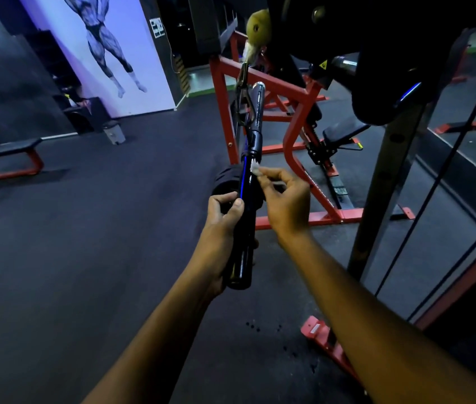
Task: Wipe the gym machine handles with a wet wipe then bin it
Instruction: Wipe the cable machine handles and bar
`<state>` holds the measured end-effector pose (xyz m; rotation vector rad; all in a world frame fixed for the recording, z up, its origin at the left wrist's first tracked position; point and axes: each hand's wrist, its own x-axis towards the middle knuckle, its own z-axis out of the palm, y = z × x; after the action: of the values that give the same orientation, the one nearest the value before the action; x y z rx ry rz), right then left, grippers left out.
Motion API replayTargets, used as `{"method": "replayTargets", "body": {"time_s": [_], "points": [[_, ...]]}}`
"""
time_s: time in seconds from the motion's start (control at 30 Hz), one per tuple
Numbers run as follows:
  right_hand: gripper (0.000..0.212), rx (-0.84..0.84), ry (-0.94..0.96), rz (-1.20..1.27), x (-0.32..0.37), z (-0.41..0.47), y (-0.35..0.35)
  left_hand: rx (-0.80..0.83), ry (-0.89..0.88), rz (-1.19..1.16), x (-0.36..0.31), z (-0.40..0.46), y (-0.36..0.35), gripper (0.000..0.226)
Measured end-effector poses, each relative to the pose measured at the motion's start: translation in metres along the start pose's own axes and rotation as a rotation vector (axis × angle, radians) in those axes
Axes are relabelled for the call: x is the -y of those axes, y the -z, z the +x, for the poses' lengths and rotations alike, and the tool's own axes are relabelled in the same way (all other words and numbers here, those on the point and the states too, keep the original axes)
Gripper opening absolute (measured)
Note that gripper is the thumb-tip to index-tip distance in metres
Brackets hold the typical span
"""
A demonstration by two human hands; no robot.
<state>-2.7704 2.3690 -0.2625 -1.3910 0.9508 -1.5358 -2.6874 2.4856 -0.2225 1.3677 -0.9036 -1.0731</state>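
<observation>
A cable bar with black rubber grips and a chrome middle (pixel 249 182) hangs from a carabiner and points away from me in the head view. My left hand (pixel 221 228) grips the near black grip of the bar. My right hand (pixel 284 204) pinches a small white wet wipe (pixel 255 168) and holds it against the right side of the bar, just above my left hand. A small grey pedal bin (pixel 114 133) stands on the floor far left, by the wall.
A red steel machine frame (pixel 295 123) with a black seat pad stands just behind the bar. A black upright and cables (pixel 388 182) rise at right. A red-legged bench (pixel 6 157) sits far left. The floor is dark rubber, with wet drops near my feet.
</observation>
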Motion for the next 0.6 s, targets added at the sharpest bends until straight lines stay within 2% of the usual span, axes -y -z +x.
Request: {"method": "replayTargets", "body": {"time_s": [0.17,0.33,0.5,0.6], "points": [[0.012,0.094,0.006,-0.011,0.009,-0.030,0.008,-0.025,-0.060,0.012,0.003,0.001,-0.001,0.021],[0.014,0.102,0.010,0.051,0.011,-0.051,0.022,0.020,-0.026,0.030,0.000,-0.002,0.000,0.022],[0.013,0.182,0.079,-0.055,0.012,-0.050,0.035,-0.036,-0.058,0.156,0.007,0.000,0.003,0.018],[0.015,0.062,0.123,-0.148,0.011,0.005,0.037,0.001,-0.030,0.263,0.015,-0.008,0.001,0.020]]}}
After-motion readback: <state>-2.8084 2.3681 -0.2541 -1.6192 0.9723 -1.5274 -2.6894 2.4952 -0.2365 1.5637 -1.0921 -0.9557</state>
